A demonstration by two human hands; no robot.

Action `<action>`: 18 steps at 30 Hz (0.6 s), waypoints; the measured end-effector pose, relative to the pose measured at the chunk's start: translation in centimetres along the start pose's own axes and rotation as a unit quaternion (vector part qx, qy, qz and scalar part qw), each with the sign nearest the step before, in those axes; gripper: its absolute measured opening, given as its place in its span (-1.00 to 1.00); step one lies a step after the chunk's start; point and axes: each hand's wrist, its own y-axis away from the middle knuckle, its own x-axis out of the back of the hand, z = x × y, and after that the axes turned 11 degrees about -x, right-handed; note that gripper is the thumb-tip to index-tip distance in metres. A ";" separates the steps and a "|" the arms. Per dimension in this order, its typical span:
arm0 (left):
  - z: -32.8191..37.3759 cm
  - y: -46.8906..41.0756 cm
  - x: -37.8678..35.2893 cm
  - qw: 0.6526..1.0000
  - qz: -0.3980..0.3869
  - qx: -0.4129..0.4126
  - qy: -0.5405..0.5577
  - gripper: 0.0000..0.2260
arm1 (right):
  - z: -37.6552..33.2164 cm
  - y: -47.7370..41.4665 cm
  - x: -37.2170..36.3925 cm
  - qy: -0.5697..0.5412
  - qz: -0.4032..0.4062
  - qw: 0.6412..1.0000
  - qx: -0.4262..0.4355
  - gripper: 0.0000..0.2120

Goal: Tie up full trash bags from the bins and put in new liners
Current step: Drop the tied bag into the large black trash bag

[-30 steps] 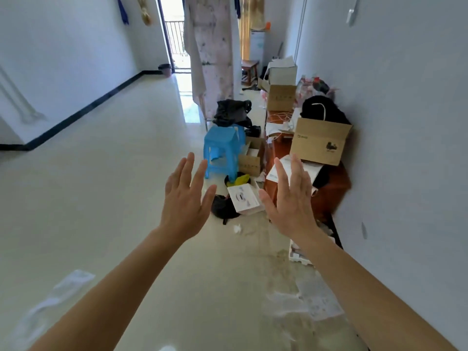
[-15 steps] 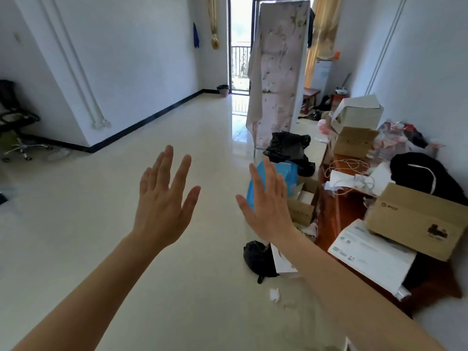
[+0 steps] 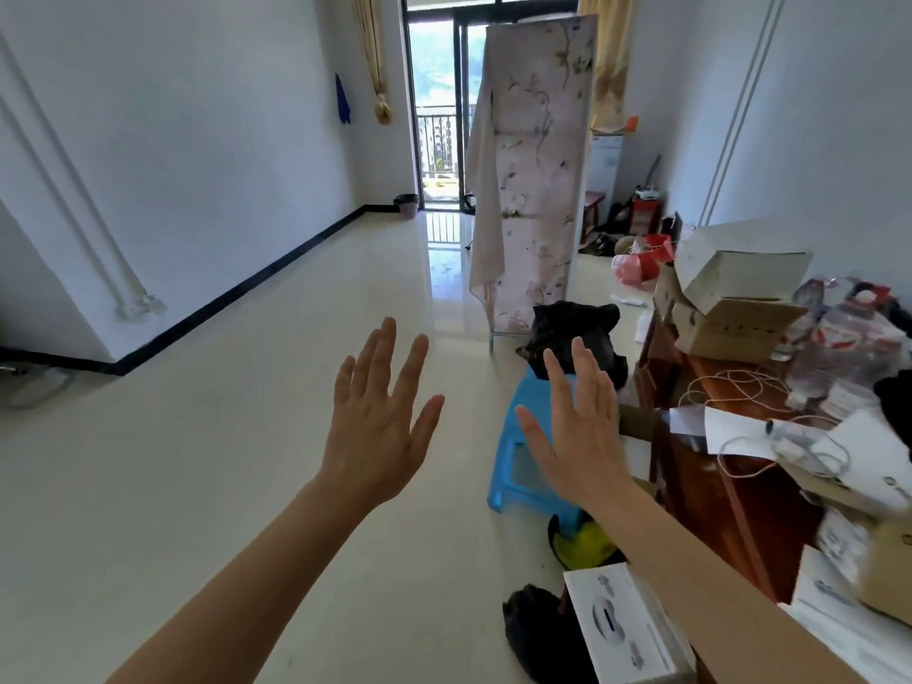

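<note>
Seems barely begun: left hand (image 3: 380, 427) and right hand (image 3: 577, 431) spread wide, empty; black bag (image 3: 572, 328) beyond them not yet touched.

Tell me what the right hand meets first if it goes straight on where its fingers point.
Probably the black bag at the blue stool's far end: the right hand's straight fingers aim at it. Depth is unclear from this one view.
</note>
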 end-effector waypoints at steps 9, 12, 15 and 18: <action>-11.2 -21.2 -11.9 0.999 -0.014 -0.043 -0.015 -0.43 | 1.9 -23.3 -12.3 -0.036 0.010 0.998 -0.055 -0.33; -15.7 -26.2 -14.4 0.999 -0.008 -0.036 -0.013 -0.42 | 0.6 -30.4 -16.0 -0.042 -0.009 0.998 -0.055 -0.34; -20.3 -29.7 -17.8 0.999 -0.015 -0.023 -0.016 -0.42 | -0.3 -35.9 -20.2 -0.018 -0.025 0.999 -0.019 -0.35; -25.3 -33.9 -22.8 0.999 -0.034 -0.018 -0.029 -0.42 | -0.3 -41.8 -25.2 0.004 -0.030 1.000 0.006 -0.36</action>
